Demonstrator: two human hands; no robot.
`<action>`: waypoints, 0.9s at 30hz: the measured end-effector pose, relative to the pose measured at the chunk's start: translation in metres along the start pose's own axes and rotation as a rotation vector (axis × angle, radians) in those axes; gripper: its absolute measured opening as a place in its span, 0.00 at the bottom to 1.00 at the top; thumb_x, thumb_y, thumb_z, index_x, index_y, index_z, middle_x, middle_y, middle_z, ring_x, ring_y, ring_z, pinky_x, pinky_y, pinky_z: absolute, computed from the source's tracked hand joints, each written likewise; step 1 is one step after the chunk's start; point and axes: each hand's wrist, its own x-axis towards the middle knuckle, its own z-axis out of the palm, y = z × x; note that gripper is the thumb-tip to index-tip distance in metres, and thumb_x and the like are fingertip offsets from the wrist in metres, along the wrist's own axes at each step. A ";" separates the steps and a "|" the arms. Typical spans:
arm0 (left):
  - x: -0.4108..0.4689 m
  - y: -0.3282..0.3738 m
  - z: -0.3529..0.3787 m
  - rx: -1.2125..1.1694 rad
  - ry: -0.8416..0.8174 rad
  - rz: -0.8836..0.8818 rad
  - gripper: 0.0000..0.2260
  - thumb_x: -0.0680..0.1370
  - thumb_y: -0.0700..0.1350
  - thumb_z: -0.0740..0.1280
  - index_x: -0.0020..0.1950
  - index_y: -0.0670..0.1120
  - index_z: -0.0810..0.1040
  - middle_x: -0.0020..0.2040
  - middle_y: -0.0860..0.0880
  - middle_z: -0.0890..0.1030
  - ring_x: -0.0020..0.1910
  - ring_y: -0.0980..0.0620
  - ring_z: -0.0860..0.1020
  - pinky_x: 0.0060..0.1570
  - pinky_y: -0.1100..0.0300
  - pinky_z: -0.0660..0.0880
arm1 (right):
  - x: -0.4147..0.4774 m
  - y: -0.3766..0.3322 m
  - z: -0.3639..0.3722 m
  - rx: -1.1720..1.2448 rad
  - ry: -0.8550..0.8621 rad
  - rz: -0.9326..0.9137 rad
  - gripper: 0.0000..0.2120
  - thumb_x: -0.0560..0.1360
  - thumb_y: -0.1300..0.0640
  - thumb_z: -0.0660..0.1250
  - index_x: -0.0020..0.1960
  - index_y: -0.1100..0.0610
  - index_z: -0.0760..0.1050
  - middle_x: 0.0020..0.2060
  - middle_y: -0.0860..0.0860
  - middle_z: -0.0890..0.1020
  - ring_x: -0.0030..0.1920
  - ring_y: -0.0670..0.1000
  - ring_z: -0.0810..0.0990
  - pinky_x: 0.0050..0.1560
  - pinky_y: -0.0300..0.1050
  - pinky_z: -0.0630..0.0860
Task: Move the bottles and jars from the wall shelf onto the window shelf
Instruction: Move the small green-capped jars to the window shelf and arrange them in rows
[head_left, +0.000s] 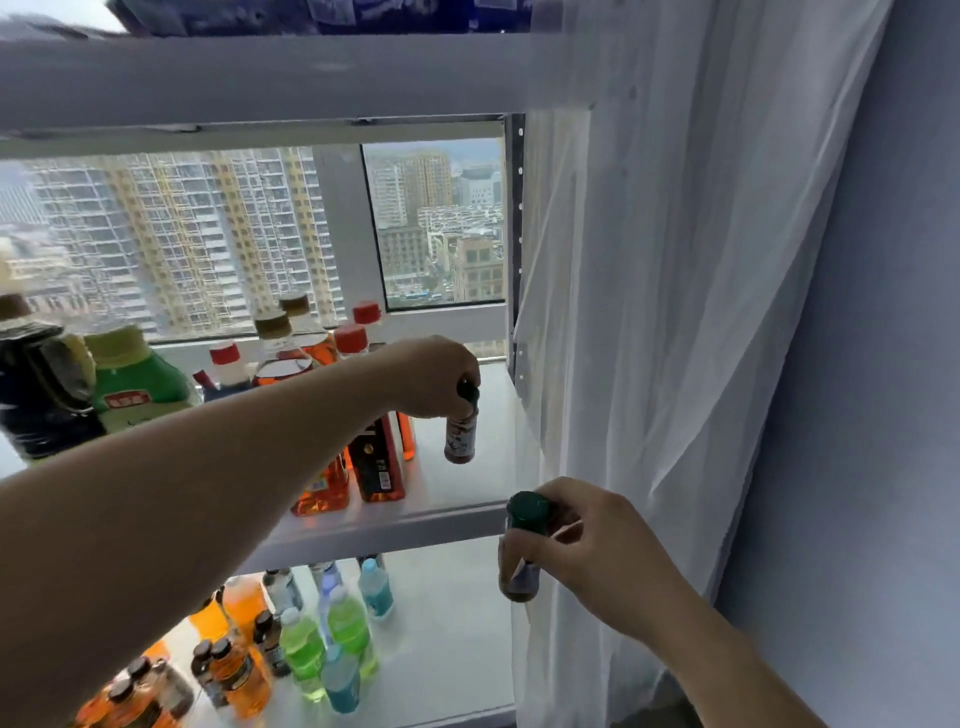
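Head view. My left hand (436, 376) curls its fingers round the top of a small dark-capped bottle (461, 434), upright at the right end of the middle board of the window shelf (467, 493). I cannot tell whether its base touches. My right hand (597, 540) grips a green-capped bottle (523, 545) just before the shelf's front edge, beside the curtain (649, 312).

window shelf (467, 499): smooth matt white metal | curtain (675, 312): sheer white cloth | bottles (337, 639): glossy clear plastic
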 end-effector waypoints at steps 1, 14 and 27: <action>0.011 -0.003 0.003 0.038 -0.016 -0.003 0.17 0.78 0.52 0.69 0.65 0.52 0.80 0.54 0.52 0.83 0.48 0.50 0.80 0.51 0.51 0.82 | 0.004 0.004 0.000 0.003 -0.003 0.009 0.11 0.71 0.40 0.76 0.49 0.42 0.81 0.44 0.36 0.84 0.47 0.40 0.83 0.52 0.43 0.83; 0.124 -0.049 0.039 0.291 -0.180 -0.080 0.14 0.77 0.51 0.72 0.60 0.46 0.83 0.49 0.48 0.82 0.49 0.45 0.81 0.45 0.53 0.80 | 0.058 0.021 0.016 -0.006 0.007 0.051 0.11 0.71 0.41 0.74 0.50 0.45 0.81 0.46 0.39 0.85 0.50 0.40 0.82 0.56 0.44 0.80; 0.152 -0.057 0.053 0.410 -0.305 -0.170 0.15 0.77 0.48 0.75 0.59 0.41 0.81 0.40 0.47 0.77 0.49 0.44 0.84 0.54 0.51 0.83 | 0.081 0.025 0.036 -0.024 -0.001 0.041 0.12 0.71 0.40 0.74 0.52 0.43 0.81 0.47 0.38 0.85 0.51 0.41 0.82 0.56 0.42 0.80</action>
